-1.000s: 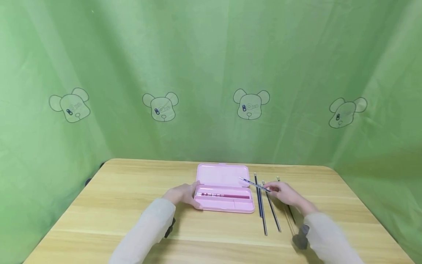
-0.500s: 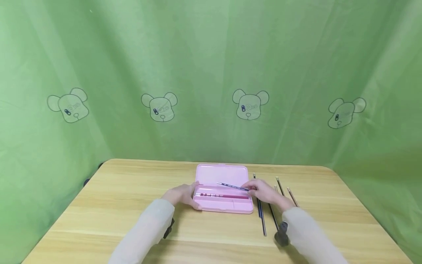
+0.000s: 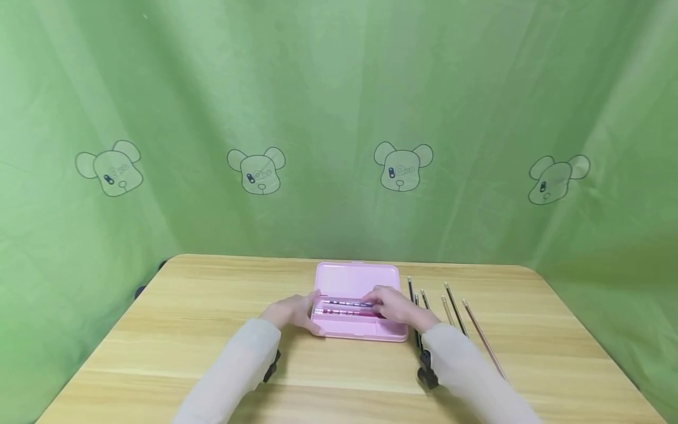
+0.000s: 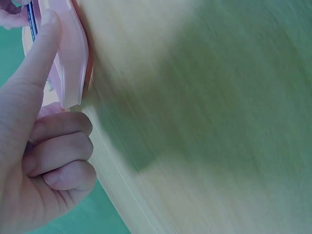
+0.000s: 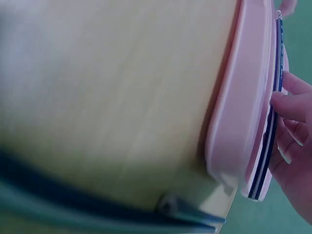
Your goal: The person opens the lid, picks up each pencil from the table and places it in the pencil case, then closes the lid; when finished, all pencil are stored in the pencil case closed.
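Note:
A pink pencil case lies on the table with its lid raised at the back. My left hand grips the case's left end; in the left wrist view the thumb lies over the rim and the other fingers curl below. My right hand pinches a dark blue striped pencil between thumb and fingers, held lengthwise over the rear compartment. Red patterned pencils rest in that compartment, their right ends covered by the right hand. Whether the blue pencil touches the case floor, I cannot tell.
To the right of the case lie several loose pencils: dark ones such as a black pencil, a tan pencil and a reddish-brown pencil. My right sleeve covers some of them. A green curtain hangs behind the wooden table.
My right hand has carried the blue pencil leftward from above the loose pencils into the case, turning it level with the compartment. The left hand has stayed on the case.

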`<state>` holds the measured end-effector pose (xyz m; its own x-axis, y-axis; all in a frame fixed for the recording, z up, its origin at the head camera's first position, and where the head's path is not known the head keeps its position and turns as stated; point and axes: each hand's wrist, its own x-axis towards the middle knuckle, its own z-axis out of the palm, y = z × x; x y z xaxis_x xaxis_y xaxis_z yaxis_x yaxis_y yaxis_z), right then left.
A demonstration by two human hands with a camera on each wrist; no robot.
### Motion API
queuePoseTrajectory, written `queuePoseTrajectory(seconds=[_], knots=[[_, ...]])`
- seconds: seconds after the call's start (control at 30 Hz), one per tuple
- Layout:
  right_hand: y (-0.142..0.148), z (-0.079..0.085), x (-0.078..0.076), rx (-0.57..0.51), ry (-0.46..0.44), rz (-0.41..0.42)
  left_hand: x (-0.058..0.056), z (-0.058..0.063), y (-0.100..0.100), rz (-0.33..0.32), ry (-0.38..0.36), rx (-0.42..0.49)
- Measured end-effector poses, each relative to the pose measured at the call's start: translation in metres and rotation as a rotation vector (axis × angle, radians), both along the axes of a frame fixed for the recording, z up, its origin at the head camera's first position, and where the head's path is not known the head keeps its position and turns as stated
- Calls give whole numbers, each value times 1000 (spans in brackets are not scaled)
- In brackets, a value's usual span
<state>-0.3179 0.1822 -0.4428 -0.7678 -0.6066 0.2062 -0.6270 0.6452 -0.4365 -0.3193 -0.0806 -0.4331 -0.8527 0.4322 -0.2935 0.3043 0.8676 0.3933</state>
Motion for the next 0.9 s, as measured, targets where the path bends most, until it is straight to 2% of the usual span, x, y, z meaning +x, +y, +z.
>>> queuePoseTrajectory(seconds=[0.07, 0.1, 0.27, 0.3, 0.33, 0.47, 0.9], knots=[[-3, -3, -1, -22, -11, 3, 0, 0, 0, 6, -6, 2], [-1, -12, -8, -37, 9, 30, 0, 0, 0, 8, -9, 3], [-7, -16, -7, -23, -23, 6, 0, 0, 1, 7, -3, 5], [-9, -17, -7, -11, -27, -9, 0, -1, 1, 6, -2, 5], [-13, -9, 0, 10, -53, -50, 0, -1, 1, 4, 1, 4], [-19, -9, 1, 82, -38, -95, -1, -1, 1, 4, -2, 1], [-19, -11, 3, 196, 33, -71, 1, 1, -1, 24, -19, -1]])
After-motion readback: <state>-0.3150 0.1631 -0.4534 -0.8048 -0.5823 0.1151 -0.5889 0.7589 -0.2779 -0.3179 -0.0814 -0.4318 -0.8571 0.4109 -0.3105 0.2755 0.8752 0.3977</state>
